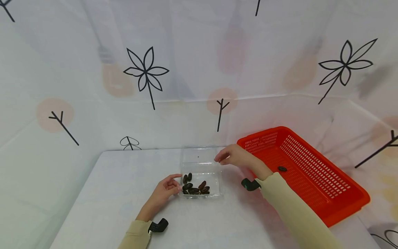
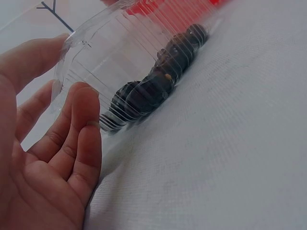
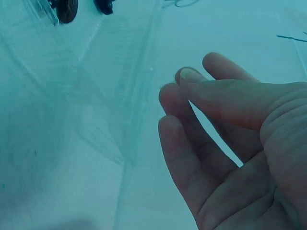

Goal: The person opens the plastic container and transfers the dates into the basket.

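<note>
The relaxed left hand (image 1: 165,189) apparently steadies the box (image 1: 202,169) beside it for transferring dark pieces (image 1: 193,190), while the loose, empty right hand (image 1: 237,157) probably next needs a pinch.

No lettering, label, brand or number can be read in any view — neither on the clear container (image 1: 212,174) nor on the red basket (image 1: 323,162); the white backdrop (image 1: 192,52) shows wordless line drawings.
</note>
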Tool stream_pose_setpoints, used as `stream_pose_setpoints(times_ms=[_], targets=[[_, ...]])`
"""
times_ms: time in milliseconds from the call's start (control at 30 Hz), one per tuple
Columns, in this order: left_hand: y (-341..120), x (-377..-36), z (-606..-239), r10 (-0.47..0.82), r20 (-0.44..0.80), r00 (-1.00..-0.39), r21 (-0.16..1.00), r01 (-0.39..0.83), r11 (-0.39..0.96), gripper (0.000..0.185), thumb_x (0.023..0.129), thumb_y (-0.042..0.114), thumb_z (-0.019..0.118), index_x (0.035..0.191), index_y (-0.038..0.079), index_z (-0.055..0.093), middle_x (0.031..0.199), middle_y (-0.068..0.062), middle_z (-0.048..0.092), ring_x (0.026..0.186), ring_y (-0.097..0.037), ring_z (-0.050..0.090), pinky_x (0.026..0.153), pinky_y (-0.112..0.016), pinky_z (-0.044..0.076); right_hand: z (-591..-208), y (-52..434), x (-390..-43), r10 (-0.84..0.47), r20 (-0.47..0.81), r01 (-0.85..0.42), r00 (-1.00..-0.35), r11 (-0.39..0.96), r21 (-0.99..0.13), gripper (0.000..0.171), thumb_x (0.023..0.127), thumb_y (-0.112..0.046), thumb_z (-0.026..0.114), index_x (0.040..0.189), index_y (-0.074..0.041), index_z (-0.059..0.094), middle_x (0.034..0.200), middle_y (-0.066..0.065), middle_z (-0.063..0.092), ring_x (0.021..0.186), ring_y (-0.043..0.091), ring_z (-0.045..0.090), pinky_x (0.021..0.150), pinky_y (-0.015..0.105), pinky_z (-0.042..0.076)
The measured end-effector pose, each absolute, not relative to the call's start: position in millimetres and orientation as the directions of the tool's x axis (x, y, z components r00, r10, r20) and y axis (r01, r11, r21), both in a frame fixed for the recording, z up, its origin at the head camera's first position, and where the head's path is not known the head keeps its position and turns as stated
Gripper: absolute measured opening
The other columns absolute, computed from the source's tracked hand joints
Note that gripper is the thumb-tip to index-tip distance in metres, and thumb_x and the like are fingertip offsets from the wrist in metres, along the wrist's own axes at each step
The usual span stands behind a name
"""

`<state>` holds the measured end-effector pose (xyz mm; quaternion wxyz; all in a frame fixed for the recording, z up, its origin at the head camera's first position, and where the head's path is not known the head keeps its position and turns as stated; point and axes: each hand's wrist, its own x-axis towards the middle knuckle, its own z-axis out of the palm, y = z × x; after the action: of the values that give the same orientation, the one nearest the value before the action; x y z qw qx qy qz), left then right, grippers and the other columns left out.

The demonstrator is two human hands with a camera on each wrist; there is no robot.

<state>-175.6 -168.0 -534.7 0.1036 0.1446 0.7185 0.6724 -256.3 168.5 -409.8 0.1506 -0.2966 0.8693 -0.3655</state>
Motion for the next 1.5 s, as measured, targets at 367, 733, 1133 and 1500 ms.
stream_pose_setpoints(times_ms=[367, 733, 1133, 1500], targets=[[-170.4, -176.1, -534.3, 0.343, 0.038, -0.939, 0.995, 0.068, 0.076, 0.053, 0.092, 0.003, 0.069, 0.14, -0.004, 0.049, 0.092, -0.009, 0.06, 0.078, -0.01, 0.061, 0.072, -0.025, 0.05, -430.3, 126.9, -260.6, -0.689, -0.18, -0.313, -0.702, 0.525, -0.791, 0.022, 0.091, 0.001, 0.069, 0.111, -0.005, 0.076, 0.108, 0.013, 0.072, 0.094, 0.016, 0.067, 0.087, 0.034, 0.054], [-169.6, -175.1, -537.1, 0.339, 0.021, -0.94, 0.998, 0.041, 0.053, 0.054, 0.091, 0.004, 0.071, 0.139, -0.006, 0.049, 0.095, -0.013, 0.062, 0.077, -0.01, 0.061, 0.072, -0.024, 0.05, -456.9, 98.6, -260.7, -0.733, -0.243, -0.347, -0.635, 0.552, -0.758, 0.022, 0.089, 0.005, 0.069, 0.106, -0.006, 0.079, 0.096, -0.003, 0.073, 0.088, 0.012, 0.067, 0.083, 0.03, 0.054], [-168.6, -175.9, -538.5, 0.35, 0.033, -0.936, 0.995, 0.065, 0.08, 0.054, 0.092, 0.004, 0.07, 0.14, -0.005, 0.049, 0.093, -0.009, 0.061, 0.078, -0.01, 0.061, 0.072, -0.025, 0.05, -459.9, 89.1, -257.5, -0.726, -0.348, -0.372, -0.593, 0.63, -0.681, 0.035, 0.082, 0.014, 0.067, 0.1, -0.013, 0.081, 0.094, -0.004, 0.073, 0.087, 0.01, 0.064, 0.087, 0.032, 0.05], [-168.8, -176.5, -538.1, 0.35, 0.043, -0.936, 0.996, 0.069, 0.061, 0.054, 0.092, 0.005, 0.07, 0.14, -0.006, 0.049, 0.094, -0.01, 0.061, 0.078, -0.01, 0.061, 0.073, -0.025, 0.051, -466.3, 81.1, -258.2, -0.725, -0.397, -0.374, -0.563, 0.651, -0.661, 0.035, 0.077, 0.015, 0.074, 0.09, -0.017, 0.079, 0.083, -0.004, 0.069, 0.08, 0.01, 0.062, 0.078, 0.028, 0.051]])
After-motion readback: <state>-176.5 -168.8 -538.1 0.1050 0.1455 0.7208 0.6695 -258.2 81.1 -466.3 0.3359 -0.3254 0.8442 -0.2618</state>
